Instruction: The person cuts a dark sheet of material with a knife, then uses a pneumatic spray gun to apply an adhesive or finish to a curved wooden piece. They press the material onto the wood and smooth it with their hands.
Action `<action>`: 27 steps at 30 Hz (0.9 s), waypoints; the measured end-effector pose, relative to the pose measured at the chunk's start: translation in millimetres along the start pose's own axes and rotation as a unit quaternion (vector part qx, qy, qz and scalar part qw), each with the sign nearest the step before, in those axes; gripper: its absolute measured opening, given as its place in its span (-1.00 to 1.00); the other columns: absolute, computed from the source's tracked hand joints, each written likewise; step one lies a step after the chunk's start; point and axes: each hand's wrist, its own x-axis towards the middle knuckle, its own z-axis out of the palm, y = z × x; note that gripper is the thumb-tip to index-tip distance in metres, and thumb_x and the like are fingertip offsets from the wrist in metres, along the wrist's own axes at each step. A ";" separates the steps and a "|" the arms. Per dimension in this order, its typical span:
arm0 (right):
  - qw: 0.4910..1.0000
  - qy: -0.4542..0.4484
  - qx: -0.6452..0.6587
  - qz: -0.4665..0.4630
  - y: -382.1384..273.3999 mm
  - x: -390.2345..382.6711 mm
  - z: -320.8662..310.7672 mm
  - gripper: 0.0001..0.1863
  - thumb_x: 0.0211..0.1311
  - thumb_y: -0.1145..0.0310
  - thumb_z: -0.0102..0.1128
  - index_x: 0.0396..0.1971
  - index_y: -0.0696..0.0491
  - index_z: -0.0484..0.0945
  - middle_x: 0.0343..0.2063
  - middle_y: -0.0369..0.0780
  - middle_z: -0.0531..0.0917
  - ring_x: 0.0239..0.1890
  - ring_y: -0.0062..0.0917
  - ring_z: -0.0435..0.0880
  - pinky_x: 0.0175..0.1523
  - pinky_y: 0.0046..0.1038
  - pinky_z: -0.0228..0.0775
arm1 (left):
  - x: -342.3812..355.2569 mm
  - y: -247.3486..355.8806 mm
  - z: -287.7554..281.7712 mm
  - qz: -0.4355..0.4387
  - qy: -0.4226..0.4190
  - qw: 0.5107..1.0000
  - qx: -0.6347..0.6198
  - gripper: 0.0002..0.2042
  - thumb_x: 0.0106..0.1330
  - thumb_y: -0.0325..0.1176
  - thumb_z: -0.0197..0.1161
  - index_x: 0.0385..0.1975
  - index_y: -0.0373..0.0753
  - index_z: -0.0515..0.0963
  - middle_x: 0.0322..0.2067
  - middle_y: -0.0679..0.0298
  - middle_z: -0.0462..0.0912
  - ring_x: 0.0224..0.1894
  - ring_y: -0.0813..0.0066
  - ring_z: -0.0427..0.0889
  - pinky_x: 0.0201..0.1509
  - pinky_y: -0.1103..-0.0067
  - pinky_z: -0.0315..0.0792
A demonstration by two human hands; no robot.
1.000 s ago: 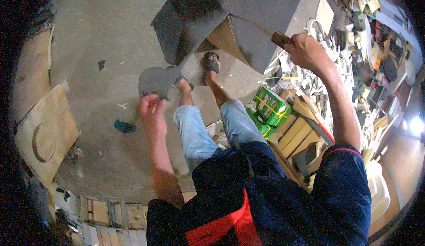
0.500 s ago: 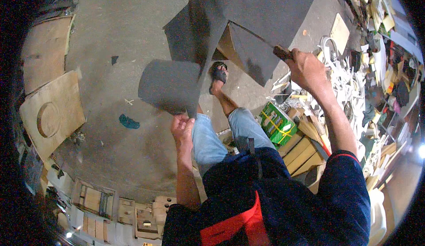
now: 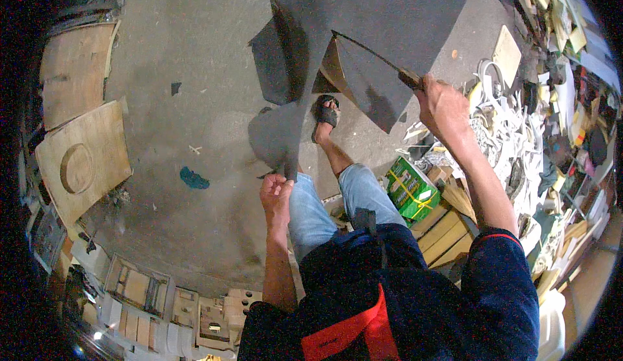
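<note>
A large dark grey flexible sheet point(image 3: 396, 17) hangs and lies in front of me, with a cut notch at its near side. My left hand point(image 3: 277, 199) pinches the lower end of a narrow hanging part of it between thumb and fingers. Just left of that part a rounded flap point(image 3: 272, 137) curls over. My right hand point(image 3: 444, 104) is closed round the handle of a long thin knife point(image 3: 408, 78). Its dark blade points to the upper left, and the tip lies at the notch's corner. Brown backing or cardboard shows inside the notch; I cannot tell which.
My sandalled foot point(image 3: 326, 113) stands under the sheet. At right are a green package with yellow strapping point(image 3: 410, 190), cardboard pieces point(image 3: 444, 234) and a heap of white scraps point(image 3: 500, 140). Wooden boards point(image 3: 97, 160) lean at left. A teal scrap point(image 3: 194, 178) lies on the floor.
The flap by my left hand has curled inward and looks narrower. My left hand has moved slightly right and down. The right hand and knife have hardly moved; the view has shifted a little.
</note>
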 end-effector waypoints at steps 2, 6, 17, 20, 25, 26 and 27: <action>1.000 -0.009 0.000 0.019 2.6 -2.6 3.5 -0.75 0.35 0.23 0.14 -0.17 0.10 0.47 -0.41 0.03 0.66 -0.33 0.00 0.70 -0.28 -0.03 0.53 | 0.8 1.2 -0.4 0.002 0.002 0.999 0.033 -0.79 0.12 -0.55 0.39 -0.33 -0.17 0.49 -0.39 0.43 0.50 -0.32 0.63 0.47 -0.19 0.61 0.37; 1.000 0.021 0.020 -0.012 -8.8 8.9 13.7 -0.78 0.33 0.28 0.12 -0.19 0.11 0.47 -0.42 0.03 0.66 -0.35 -0.01 0.71 -0.31 -0.05 0.56 | 0.7 4.5 -2.1 0.001 -0.003 0.999 0.048 -0.78 0.08 -0.48 0.40 -0.32 -0.16 0.49 -0.39 0.40 0.50 -0.30 0.57 0.47 -0.16 0.55 0.41; 0.992 -0.021 0.128 0.006 -39.7 -5.4 46.1 -0.78 0.20 0.38 0.15 -0.24 0.19 0.46 -0.46 0.12 0.66 -0.37 0.07 0.70 -0.29 -0.01 0.58 | 25.2 51.1 -32.5 0.068 -0.045 0.993 0.085 -0.80 0.18 -0.60 0.33 -0.28 -0.20 0.48 -0.36 0.43 0.52 -0.30 0.62 0.47 -0.21 0.62 0.37; 0.969 -0.043 0.241 0.042 -79.7 -26.9 72.9 -0.72 0.18 0.39 0.18 -0.23 0.27 0.41 -0.48 0.19 0.64 -0.36 0.14 0.68 -0.26 0.03 0.56 | 41.6 88.2 -46.2 0.097 -0.069 0.989 0.092 -0.78 0.21 -0.61 0.32 -0.23 -0.21 0.47 -0.37 0.44 0.50 -0.32 0.67 0.44 -0.23 0.66 0.35; 0.904 0.095 0.403 0.108 -159.7 -35.2 99.4 -0.68 0.24 0.41 0.14 -0.09 0.27 0.37 -0.46 0.21 0.62 -0.40 0.15 0.64 -0.27 0.02 0.52 | 53.3 146.2 -67.3 0.090 -0.148 0.978 0.113 -0.73 0.19 -0.62 0.33 -0.15 -0.23 0.48 -0.39 0.46 0.49 -0.35 0.73 0.41 -0.25 0.70 0.34; 0.886 0.090 0.435 0.133 -172.3 -32.4 102.5 -0.61 0.24 0.42 0.15 0.01 0.29 0.35 -0.43 0.22 0.60 -0.34 0.18 0.63 -0.22 0.02 0.50 | 54.6 155.2 -70.5 0.094 -0.164 0.972 0.136 -0.71 0.18 -0.62 0.34 -0.14 -0.24 0.48 -0.39 0.47 0.48 -0.36 0.73 0.41 -0.25 0.70 0.34; 0.874 0.083 0.453 0.155 -184.4 -30.5 105.3 -0.58 0.24 0.44 0.15 0.05 0.28 0.34 -0.41 0.22 0.60 -0.33 0.18 0.63 -0.21 0.03 0.50 | 55.7 162.4 -72.4 0.059 -0.165 0.973 0.153 -0.69 0.17 -0.62 0.34 -0.11 -0.24 0.48 -0.40 0.47 0.49 -0.37 0.74 0.41 -0.26 0.70 0.34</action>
